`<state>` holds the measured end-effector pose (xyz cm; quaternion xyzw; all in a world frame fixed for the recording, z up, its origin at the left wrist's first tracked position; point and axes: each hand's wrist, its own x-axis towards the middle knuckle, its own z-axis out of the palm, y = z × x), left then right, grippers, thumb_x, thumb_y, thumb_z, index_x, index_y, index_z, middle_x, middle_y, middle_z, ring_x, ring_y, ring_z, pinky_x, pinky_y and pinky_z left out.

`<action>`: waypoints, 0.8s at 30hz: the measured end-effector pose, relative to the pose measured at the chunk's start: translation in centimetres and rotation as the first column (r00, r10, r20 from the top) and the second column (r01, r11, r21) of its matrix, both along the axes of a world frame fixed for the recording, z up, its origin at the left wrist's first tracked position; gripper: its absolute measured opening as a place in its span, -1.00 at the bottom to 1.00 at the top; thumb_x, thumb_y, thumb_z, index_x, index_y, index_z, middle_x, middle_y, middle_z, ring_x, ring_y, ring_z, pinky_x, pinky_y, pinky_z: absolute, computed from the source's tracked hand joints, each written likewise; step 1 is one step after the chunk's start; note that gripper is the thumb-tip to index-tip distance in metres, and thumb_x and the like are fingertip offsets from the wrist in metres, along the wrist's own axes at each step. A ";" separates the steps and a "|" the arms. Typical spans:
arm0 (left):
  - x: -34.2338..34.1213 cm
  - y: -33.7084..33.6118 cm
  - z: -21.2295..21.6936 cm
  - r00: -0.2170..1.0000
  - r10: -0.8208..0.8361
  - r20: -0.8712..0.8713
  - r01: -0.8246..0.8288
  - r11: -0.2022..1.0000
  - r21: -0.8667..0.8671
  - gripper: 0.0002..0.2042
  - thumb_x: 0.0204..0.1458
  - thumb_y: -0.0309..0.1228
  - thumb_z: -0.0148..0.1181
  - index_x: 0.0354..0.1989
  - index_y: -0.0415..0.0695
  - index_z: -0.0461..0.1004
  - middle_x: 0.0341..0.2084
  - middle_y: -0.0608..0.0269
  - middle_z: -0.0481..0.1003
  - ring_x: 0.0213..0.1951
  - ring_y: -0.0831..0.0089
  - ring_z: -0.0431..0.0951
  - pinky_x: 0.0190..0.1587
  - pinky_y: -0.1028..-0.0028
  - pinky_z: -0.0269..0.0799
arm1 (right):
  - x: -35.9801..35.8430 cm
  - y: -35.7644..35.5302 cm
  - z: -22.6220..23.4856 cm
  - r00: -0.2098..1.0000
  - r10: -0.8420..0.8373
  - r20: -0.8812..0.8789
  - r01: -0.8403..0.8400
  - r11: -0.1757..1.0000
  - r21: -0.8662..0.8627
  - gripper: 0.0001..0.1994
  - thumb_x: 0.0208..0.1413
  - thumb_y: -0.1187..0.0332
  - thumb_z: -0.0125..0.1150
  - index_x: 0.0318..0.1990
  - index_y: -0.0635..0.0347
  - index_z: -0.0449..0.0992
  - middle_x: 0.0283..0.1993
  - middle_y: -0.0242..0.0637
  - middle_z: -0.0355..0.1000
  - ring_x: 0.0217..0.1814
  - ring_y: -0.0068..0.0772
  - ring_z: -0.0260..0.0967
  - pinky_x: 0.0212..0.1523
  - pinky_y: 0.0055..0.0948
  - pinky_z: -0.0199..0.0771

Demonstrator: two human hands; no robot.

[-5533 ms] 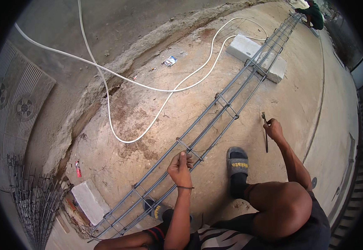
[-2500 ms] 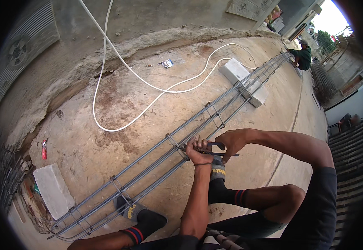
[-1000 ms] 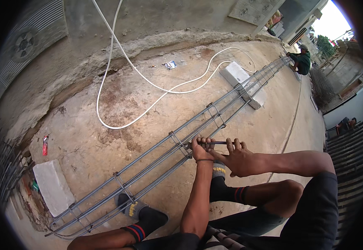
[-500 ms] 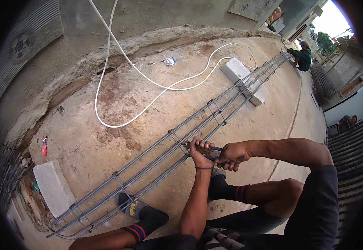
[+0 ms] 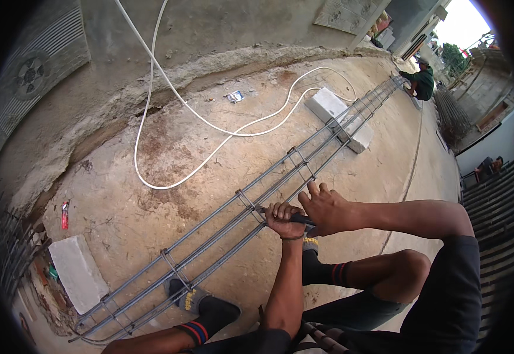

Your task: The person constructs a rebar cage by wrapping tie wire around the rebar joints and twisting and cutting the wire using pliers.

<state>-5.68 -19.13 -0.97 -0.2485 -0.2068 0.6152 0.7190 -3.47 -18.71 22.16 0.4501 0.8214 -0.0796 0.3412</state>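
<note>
Your left hand has its fingers wrapped round the dark metal tool, clamped on it; your right hand is just beside, at the handle end, with its fingers apart and a little bent; you hide part of the tool, so I cannot tell how much your right palm touches it. The tool's nose is at the long steel bar frame, close to one of its square rings; I cannot tell if it bites on anything. The frame runs slantwise over the ground, and passes over a pale block farther off; another pale block is by its near end; the toe of your left sandal is under the bars; a white hose loops on the left; a person crouches at the far end.
</note>
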 end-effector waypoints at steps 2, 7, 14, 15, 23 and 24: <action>-0.1 0.0 -0.6 0.983 0.000 0.181 -0.033 0.983 0.179 -0.83 0.03 -0.26 0.06 -0.53 0.00 0.48 -0.58 0.40 0.49 -0.48 0.50 0.50 -0.16 0.38 0.47 | 0.4 -0.5 -1.2 1.000 0.018 -0.008 -0.018 0.999 0.039 -0.30 -0.14 0.16 0.40 0.05 0.33 0.14 -0.15 0.14 0.28 -0.11 0.07 0.32 -0.17 -0.15 0.49; -1.2 -0.3 1.4 0.974 -0.116 -0.192 0.073 0.973 -0.218 -0.72 0.05 -0.24 0.04 -0.15 -0.12 0.50 -0.10 0.06 0.51 -0.03 0.15 0.49 0.08 0.12 0.38 | 3.7 -1.4 -5.7 0.997 0.060 -0.043 -0.048 0.968 0.245 -0.24 0.01 0.36 0.20 0.27 0.11 -0.20 -0.24 0.02 0.29 -0.24 -0.02 0.33 -0.24 -0.17 0.41; -2.7 -1.4 1.7 0.912 -0.194 -0.362 0.057 0.933 -0.356 -0.62 0.12 -0.13 0.12 -0.06 -0.19 0.36 -0.09 0.00 0.46 0.02 0.17 0.45 0.13 0.09 0.34 | 7.0 -1.0 -5.9 0.925 0.380 -0.017 -0.342 0.851 0.399 -0.29 0.08 0.36 0.03 0.35 -0.38 -0.13 -0.25 -0.07 0.25 -0.30 -0.20 0.23 -0.36 -0.31 0.26; -2.9 -1.3 1.6 0.907 -0.193 -0.373 0.050 0.932 -0.360 -0.62 0.12 -0.13 0.12 -0.06 -0.19 0.36 -0.09 0.00 0.46 0.02 0.17 0.45 0.13 0.09 0.34 | 7.3 -1.1 -6.1 0.925 0.375 -0.062 -0.316 0.849 0.424 -0.30 0.06 0.34 0.06 0.33 -0.34 -0.11 -0.23 -0.06 0.26 -0.26 -0.19 0.25 -0.35 -0.30 0.28; -2.8 -2.0 2.4 0.579 -0.538 -0.613 0.236 0.830 -0.506 -0.68 0.16 -0.25 0.09 -0.09 -0.24 0.27 -0.15 0.02 0.47 -0.04 0.17 0.51 0.03 0.12 0.44 | 12.6 -3.2 -5.4 0.886 0.464 -0.026 -0.407 0.802 0.438 -0.35 0.04 0.34 0.07 0.32 -0.25 0.02 0.00 0.06 0.21 -0.15 -0.23 0.23 -0.32 -0.32 0.24; -2.4 -2.2 2.8 0.494 -0.603 -0.627 0.308 0.795 -0.522 -0.69 0.17 -0.27 0.09 -0.08 -0.25 0.28 -0.15 0.03 0.46 -0.01 0.17 0.50 0.03 0.11 0.44 | 13.7 -3.8 -5.7 0.918 0.396 0.013 -0.368 0.838 0.404 -0.37 0.08 0.26 0.11 0.32 -0.17 0.05 0.04 0.02 0.21 -0.09 -0.16 0.26 -0.23 -0.22 0.30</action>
